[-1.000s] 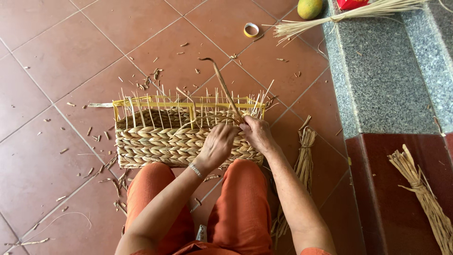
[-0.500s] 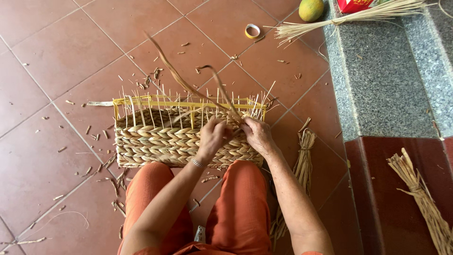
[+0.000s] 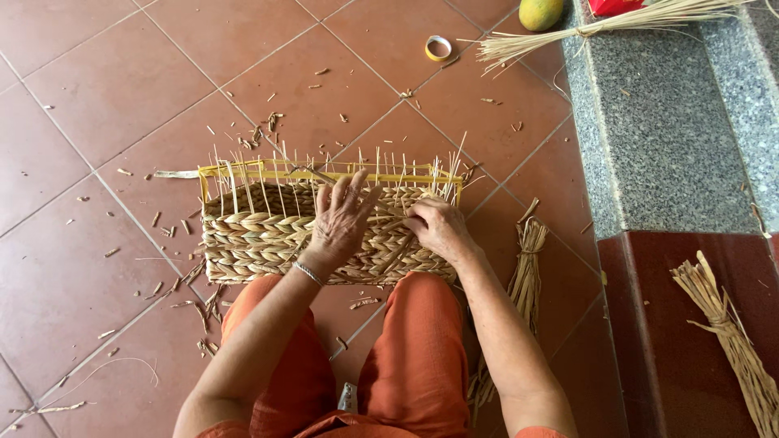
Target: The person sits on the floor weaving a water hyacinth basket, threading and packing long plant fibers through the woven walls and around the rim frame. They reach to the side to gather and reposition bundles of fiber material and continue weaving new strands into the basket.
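Both hands press the woven basket [image 3: 324,235]: left hand [image 3: 341,219] spread, right hand [image 3: 438,229] curled.

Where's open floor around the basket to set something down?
Open tile left of the woven basket, and far side up toward the tape roll, with only scattered scraps. Crowded: the right, between basket, straw bundle and stone step; both hands on the basket.

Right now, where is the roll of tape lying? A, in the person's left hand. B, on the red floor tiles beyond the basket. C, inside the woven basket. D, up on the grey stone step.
B: the roll of tape lies flat on the floor tiles, past the far rim of the woven basket and short of the grey stone step.
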The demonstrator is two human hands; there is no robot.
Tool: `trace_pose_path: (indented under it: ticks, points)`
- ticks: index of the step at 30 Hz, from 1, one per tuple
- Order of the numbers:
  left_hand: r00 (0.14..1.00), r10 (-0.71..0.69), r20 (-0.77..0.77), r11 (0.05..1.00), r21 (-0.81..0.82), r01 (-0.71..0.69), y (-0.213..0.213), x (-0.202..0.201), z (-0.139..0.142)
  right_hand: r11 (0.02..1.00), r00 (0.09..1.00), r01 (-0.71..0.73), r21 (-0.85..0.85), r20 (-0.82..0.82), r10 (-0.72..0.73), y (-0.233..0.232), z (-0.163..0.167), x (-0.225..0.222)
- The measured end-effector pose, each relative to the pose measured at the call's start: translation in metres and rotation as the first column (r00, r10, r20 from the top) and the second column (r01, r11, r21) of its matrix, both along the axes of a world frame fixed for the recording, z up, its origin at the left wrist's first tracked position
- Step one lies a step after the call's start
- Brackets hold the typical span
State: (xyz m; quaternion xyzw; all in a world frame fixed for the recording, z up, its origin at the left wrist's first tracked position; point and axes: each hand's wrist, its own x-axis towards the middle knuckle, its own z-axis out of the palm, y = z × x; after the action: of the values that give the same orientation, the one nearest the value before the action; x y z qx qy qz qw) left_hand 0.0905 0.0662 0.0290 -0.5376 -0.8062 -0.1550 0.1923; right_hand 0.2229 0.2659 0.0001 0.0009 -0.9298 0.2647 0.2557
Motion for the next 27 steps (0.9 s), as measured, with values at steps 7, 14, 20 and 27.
trace_pose_path:
  ticks: [7, 14, 20, 27]
  points:
    - [0.986, -0.129, 0.103, 0.984, -0.111, 0.14, -0.016, 0.0, -0.053, 0.957, 0.947, 0.29, -0.034, 0.155, -0.281, -0.006, -0.02, -0.006]
    - [0.904, 0.054, 0.424, 0.992, -0.125, -0.001, -0.029, 0.004, -0.061, 0.943, 0.943, 0.324, -0.071, -0.053, -0.328, -0.016, -0.014, -0.006]
    - [0.999, -0.048, -0.003, 0.984, 0.172, 0.048, -0.031, 0.029, -0.014, 0.935, 0.941, 0.326, 0.141, -0.143, -0.306, -0.023, -0.018, -0.013]
    - [0.849, -0.104, 0.518, 0.993, 0.002, 0.12, -0.019, 0.057, -0.058, 0.991, 0.98, 0.132, 0.036, 0.145, -0.136, -0.018, -0.01, -0.008]
